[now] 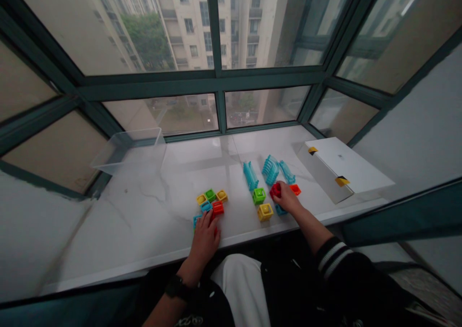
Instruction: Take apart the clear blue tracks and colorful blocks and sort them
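Observation:
My left hand [205,234] rests on the near edge of a cluster of small coloured cube blocks [211,201], its fingers lying over a red and a blue one. My right hand [288,199] is closed around a red block [275,190]. Just left of that hand stand a green block [259,195] and a yellow block [265,212]. An orange-red block [295,189] and a blue piece lie beside the right hand. Three light blue ridged track pieces [270,170] lie behind the blocks.
The blocks lie on a white marble sill [151,211] under a bay window. A clear plastic bin [130,149] stands at the back left. A white box [337,168] with yellow tape lies at the right.

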`<state>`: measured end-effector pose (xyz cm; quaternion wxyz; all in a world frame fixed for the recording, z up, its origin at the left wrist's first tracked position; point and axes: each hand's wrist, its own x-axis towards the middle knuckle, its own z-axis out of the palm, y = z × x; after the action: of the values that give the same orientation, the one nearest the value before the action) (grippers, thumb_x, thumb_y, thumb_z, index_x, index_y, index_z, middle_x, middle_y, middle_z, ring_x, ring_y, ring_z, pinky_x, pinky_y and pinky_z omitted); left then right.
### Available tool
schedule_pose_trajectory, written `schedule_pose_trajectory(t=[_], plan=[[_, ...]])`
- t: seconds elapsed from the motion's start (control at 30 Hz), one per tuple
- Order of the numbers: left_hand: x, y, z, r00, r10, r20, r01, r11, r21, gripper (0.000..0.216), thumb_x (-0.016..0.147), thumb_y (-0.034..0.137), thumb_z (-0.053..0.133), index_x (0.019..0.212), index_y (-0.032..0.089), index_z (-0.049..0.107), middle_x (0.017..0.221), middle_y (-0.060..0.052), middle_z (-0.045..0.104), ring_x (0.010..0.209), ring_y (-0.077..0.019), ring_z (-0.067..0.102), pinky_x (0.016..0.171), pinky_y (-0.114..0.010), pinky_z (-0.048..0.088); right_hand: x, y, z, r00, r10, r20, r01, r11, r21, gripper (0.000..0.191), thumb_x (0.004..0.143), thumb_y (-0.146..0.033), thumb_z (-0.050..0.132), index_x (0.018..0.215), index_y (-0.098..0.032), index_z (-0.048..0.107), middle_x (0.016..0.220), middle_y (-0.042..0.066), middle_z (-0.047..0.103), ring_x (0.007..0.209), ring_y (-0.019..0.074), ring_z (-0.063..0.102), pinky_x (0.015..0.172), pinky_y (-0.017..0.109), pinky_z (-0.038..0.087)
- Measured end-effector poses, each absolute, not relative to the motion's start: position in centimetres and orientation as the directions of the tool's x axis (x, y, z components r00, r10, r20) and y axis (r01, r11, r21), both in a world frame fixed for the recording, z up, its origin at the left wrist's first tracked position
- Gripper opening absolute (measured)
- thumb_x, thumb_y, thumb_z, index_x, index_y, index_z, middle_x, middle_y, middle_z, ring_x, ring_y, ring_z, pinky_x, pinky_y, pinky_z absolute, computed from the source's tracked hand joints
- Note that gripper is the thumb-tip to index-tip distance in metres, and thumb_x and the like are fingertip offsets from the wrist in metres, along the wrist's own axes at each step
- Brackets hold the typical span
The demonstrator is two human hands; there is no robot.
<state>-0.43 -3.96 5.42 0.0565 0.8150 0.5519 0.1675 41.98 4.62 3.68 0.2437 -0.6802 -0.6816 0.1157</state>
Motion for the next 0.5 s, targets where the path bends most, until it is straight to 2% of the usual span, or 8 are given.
schedule_pose_trajectory(t=[0.3, 0.5], plan=[[-0.45, -3.87, 5.52, 0.325, 0.922, 0.212, 0.864, -0.381, 0.329, 0.043, 0.092, 0.021, 0.056, 0.135, 0.022, 0.067, 0.160, -0.016, 0.049, 0.151, -0.0375, 0.041, 0.122, -0.064, 0.036, 41.64, 4.82, 4.17, 0.067, 0.982, 0.174, 0.871, 0.028, -0.491, 0.059, 0.079, -0.029, 0.068, 0.134, -0.019, 0.051, 0.120, 0.014, 0.065, 0.110, 0.0303, 0.064, 0.099, 0.044, 0.052], [-0.31, -3.92, 5.69, 0.317, 0.929, 0.192, 0.871, -0.365, 0.329, 0.043, 0.093, 0.020, 0.056, 0.134, 0.019, 0.067, 0.160, -0.017, 0.048, 0.152, -0.0374, 0.040, 0.123, -0.064, 0.034, 41.45, 4.61, 4.68, 0.076, 0.981, 0.178, 0.863, 0.024, -0.505, 0.057, 0.077, -0.028, 0.070, 0.131, -0.021, 0.053, 0.122, 0.013, 0.066, 0.109, 0.0293, 0.065, 0.096, 0.042, 0.053]])
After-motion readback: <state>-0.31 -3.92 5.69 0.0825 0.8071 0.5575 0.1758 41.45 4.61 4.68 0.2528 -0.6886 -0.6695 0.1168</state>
